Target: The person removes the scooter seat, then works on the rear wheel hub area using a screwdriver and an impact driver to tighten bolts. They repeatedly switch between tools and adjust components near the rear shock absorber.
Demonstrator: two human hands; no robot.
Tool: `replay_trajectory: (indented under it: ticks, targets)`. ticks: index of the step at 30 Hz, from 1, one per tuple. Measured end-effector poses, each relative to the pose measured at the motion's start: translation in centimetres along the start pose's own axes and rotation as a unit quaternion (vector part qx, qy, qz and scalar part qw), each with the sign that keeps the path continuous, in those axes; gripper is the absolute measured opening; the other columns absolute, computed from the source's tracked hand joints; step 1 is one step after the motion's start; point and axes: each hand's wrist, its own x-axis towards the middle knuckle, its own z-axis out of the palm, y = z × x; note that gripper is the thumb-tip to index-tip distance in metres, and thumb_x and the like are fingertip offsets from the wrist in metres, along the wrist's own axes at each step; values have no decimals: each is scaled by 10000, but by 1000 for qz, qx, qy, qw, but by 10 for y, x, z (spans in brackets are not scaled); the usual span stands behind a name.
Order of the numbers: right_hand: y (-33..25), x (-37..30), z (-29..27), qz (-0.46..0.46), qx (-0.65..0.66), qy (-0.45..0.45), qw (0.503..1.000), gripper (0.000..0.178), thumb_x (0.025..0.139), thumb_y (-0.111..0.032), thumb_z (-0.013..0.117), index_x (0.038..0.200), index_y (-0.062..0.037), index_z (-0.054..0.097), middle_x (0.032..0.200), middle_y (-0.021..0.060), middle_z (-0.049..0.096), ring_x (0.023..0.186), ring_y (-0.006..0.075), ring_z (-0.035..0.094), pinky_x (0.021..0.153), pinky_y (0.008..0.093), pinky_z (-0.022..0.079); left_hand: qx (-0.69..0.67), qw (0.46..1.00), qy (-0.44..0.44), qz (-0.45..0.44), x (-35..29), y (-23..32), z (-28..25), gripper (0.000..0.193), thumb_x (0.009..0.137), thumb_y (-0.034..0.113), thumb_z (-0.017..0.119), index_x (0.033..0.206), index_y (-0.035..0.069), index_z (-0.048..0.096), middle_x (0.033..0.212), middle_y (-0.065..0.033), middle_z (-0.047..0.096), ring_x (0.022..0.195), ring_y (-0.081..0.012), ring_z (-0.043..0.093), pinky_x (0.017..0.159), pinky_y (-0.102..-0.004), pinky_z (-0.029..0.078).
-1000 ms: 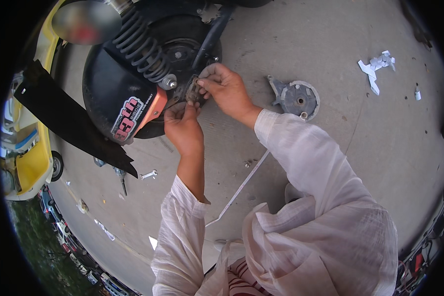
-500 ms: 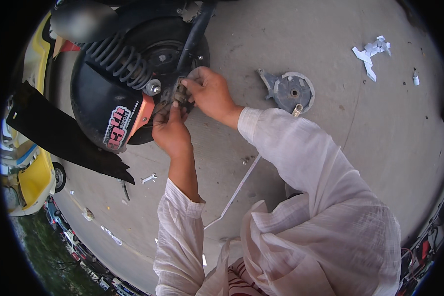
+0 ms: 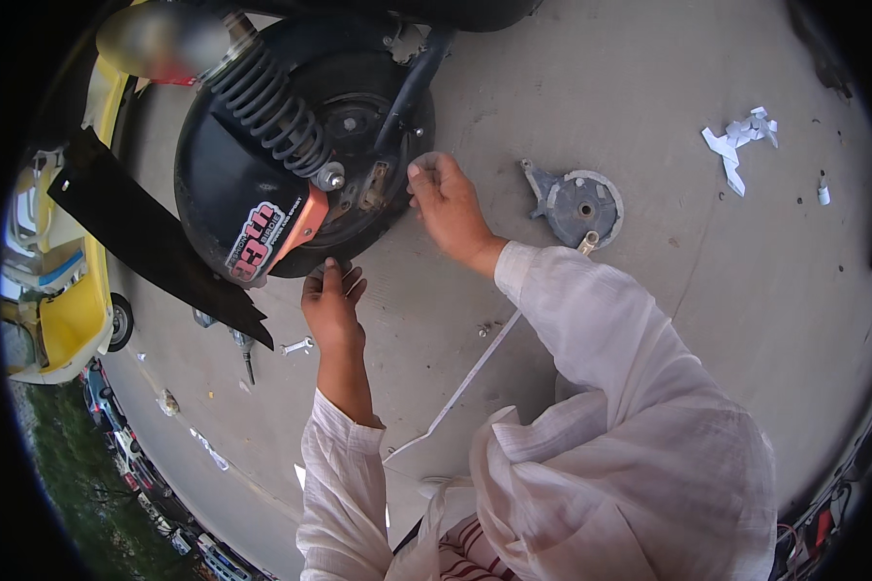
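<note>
My right hand [image 3: 452, 208] is just right of the tyre, off the metal bracket [image 3: 374, 186], with thumb and fingers drawn together. Below the wheel's lower edge, my left hand [image 3: 334, 305] has its thumb and forefinger pinched. Anything small in either pinch cannot be made out. The bracket sits at the lower end of a dark strut [image 3: 412, 92], beside the black wheel [image 3: 412, 184]. A coil-spring shock absorber [image 3: 279, 116] runs down to a bolt next to it. A black mudguard [image 3: 208, 184] with a sticker and an orange strip covers the wheel's left side.
On the concrete lie a round brake plate [image 3: 564, 201], a long bent metal rod [image 3: 465, 385], a small spanner [image 3: 297, 346] and crumpled white paper [image 3: 736, 145]. A torn black flap [image 3: 145, 228] juts out at left, near a yellow vehicle [image 3: 68, 334].
Both hands have come off the bracket and moved apart, the right one to the right, the left one downward. The bracket now shows uncovered. The whole view has shifted slightly.
</note>
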Motion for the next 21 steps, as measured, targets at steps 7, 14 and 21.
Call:
replay_trajectory:
  ticks: [7,14,21]
  targets:
    - [22,78,-28,-21,-74,181,981,268,956,-223,482,959,35,557,911,251,620,875,406,597,771,439,460,-110,977,169,63,43,4,-37,521,960,309,446,1355,-9,331,1359,-159,406,1219,-295,452,1038,-431,380]
    - [31,145,-5,-41,-130,223,965,341,966,-271,425,949,27,590,919,259,620,887,433,583,785,475,442,-274,953,88,91,92,28,-31,454,941,382,482,1298,102,488,1313,-68,530,1209,-239,504,1064,-388,379]
    - [39,145,-7,55,171,275,945,444,1007,-360,352,1020,11,596,925,110,635,871,247,581,822,370,439,-326,944,43,27,103,29,-47,478,953,466,388,1251,120,529,1229,-78,577,1112,-269,570,971,-455,471]
